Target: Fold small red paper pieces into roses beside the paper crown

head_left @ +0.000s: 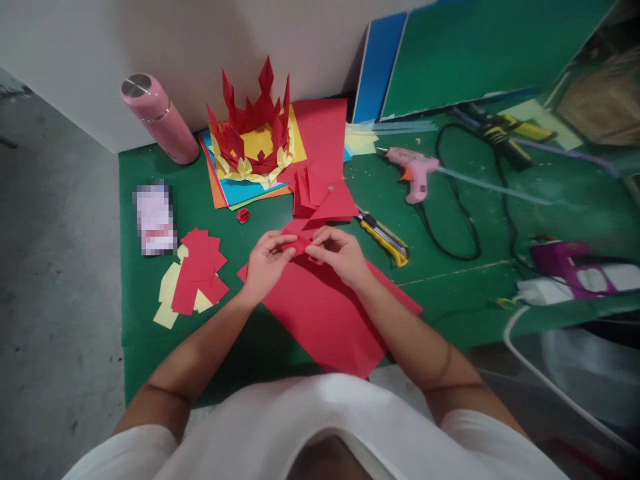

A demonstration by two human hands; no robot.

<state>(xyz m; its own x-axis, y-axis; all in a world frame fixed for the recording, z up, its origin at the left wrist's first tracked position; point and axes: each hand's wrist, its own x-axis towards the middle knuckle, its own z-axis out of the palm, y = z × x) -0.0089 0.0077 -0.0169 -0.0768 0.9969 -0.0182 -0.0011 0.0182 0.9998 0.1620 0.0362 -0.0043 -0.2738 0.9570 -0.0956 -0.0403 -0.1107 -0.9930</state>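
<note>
My left hand [266,263] and my right hand [339,255] meet over the middle of a green table [460,293]. Both pinch a small folded red paper piece [296,245] between their fingertips. Under my hands lies a large red paper sheet [325,320], turned cornerwise. Just beyond my fingers sit more folded red paper pieces [320,197].
A red and yellow paper crown [253,137] stands on stacked coloured sheets at the back. A pink bottle [159,117] lies at the back left. Cut red and yellow squares [193,277] lie left, beside a tiny red paper rose [243,215]. A yellow utility knife [383,237], pink glue gun [415,173] and cables lie right.
</note>
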